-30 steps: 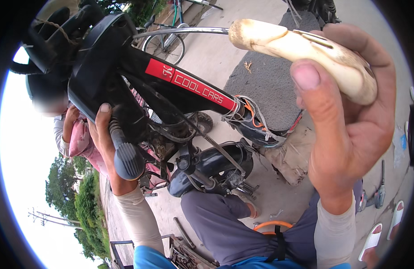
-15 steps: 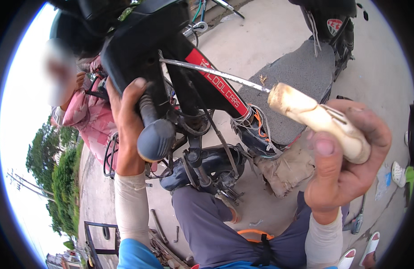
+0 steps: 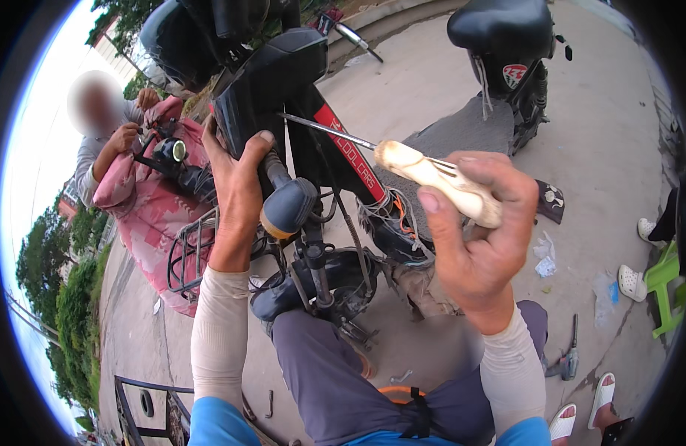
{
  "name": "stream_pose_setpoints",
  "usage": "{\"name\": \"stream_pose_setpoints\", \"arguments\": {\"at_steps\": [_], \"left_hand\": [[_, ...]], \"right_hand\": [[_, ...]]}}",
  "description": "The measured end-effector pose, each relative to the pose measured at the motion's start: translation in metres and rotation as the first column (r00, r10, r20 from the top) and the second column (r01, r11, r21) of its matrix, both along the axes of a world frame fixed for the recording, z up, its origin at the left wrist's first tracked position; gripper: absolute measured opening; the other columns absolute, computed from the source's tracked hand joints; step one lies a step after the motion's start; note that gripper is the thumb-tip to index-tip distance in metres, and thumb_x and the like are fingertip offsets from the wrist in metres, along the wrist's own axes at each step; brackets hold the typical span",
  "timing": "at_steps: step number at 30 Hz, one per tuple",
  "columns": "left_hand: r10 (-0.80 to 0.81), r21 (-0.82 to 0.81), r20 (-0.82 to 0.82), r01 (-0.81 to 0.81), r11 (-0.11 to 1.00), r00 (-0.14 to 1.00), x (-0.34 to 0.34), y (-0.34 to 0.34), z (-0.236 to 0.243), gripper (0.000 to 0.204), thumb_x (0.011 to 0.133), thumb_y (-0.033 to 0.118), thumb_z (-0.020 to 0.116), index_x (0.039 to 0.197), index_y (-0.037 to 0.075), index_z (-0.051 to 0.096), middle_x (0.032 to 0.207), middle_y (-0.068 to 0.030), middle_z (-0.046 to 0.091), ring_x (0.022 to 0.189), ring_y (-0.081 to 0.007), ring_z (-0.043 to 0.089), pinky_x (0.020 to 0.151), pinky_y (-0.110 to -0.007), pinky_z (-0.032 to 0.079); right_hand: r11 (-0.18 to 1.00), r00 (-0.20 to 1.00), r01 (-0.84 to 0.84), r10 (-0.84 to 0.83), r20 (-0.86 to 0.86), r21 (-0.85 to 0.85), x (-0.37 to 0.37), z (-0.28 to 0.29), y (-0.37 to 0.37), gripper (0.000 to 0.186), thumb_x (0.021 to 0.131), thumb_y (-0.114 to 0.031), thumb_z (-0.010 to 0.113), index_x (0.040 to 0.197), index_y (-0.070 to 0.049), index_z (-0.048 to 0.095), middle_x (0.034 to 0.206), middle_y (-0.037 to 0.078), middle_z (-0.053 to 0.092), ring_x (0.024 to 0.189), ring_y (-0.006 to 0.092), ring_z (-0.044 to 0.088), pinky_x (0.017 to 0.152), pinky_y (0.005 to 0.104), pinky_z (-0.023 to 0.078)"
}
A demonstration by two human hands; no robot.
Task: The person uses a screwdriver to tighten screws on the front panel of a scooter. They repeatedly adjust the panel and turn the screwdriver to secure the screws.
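My left hand point(image 3: 235, 178) is closed around the lower edge of the black front panel point(image 3: 246, 93) of an electric scooter, thumb on the near side. Just below that thumb, a dark turn signal with an amber rim point(image 3: 289, 207) sticks out on its stalk. In my right hand point(image 3: 480, 256) is a screwdriver point(image 3: 439, 178) with a worn cream handle, gripped between thumb and fingers. Its long metal shaft points left and reaches the panel's edge near the red strip point(image 3: 348, 152); the tip cannot be made out. Loose wires point(image 3: 398, 215) hang at the footboard's front end.
At the left, another person holds the handlebar of a vehicle with a pink cover point(image 3: 146, 241). A power drill point(image 3: 562, 364) lies on the ground at right, near a green stool point(image 3: 661, 290) and someone's white shoes. A wrench point(image 3: 268, 404) and a metal frame point(image 3: 138, 431) lie lower left.
My right hand and the screwdriver have moved left and nearer the panel; less of the shaft shows. My left hand still holds the panel. The whole view has shifted.
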State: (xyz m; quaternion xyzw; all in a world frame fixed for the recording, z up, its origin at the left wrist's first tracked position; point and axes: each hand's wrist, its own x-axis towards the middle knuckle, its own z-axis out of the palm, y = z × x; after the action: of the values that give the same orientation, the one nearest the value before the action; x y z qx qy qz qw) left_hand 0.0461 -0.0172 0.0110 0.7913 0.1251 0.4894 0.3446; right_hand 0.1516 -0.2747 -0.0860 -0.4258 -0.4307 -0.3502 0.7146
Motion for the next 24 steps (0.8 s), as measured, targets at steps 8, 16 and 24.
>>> {"name": "stream_pose_setpoints", "arguments": {"at_steps": [8, 16, 24], "left_hand": [[-0.012, -0.014, 0.002, 0.012, 1.0, 1.0, 0.002, 0.004, -0.002, 0.107, 0.087, 0.033, 0.082, 0.166, -0.01, 0.024, 0.154, -0.0267, 0.049, 0.143, -0.0336, 0.052, 0.124, -0.039, 0.037], [-0.059, -0.047, 0.015, 0.06, 0.997, 0.998, -0.001, -0.004, 0.0, 0.101, 0.088, 0.027, 0.08, 0.164, -0.007, 0.024, 0.148, -0.0248, 0.055, 0.134, -0.031, 0.057, 0.118, -0.036, 0.043], [-0.171, -0.082, 0.113, 0.181, 0.98, 0.979, 0.006, -0.001, -0.001, 0.101, 0.082, 0.022, 0.083, 0.161, -0.008, 0.029, 0.147, -0.0256, 0.054, 0.132, -0.0348, 0.059, 0.119, -0.041, 0.044]], "right_hand": [[0.945, 0.924, 0.291, -0.237, 0.301, -0.151, -0.023, 0.039, 0.001, 0.048, 0.088, 0.006, 0.085, 0.126, 0.0, 0.058, 0.107, 0.021, 0.071, 0.087, 0.0315, 0.073, 0.073, 0.0363, 0.062], [0.835, 0.881, 0.404, -0.245, 0.404, -0.374, -0.056, 0.083, -0.014, 0.037, 0.088, -0.001, 0.084, 0.12, 0.002, 0.065, 0.102, 0.018, 0.068, 0.079, 0.0312, 0.071, 0.065, 0.0375, 0.058], [0.84, 0.924, 0.3, -0.139, 0.355, -0.452, -0.056, 0.094, -0.024, 0.044, 0.091, 0.003, 0.077, 0.131, 0.002, 0.059, 0.113, 0.02, 0.063, 0.094, 0.0407, 0.067, 0.082, 0.0464, 0.056]]}}
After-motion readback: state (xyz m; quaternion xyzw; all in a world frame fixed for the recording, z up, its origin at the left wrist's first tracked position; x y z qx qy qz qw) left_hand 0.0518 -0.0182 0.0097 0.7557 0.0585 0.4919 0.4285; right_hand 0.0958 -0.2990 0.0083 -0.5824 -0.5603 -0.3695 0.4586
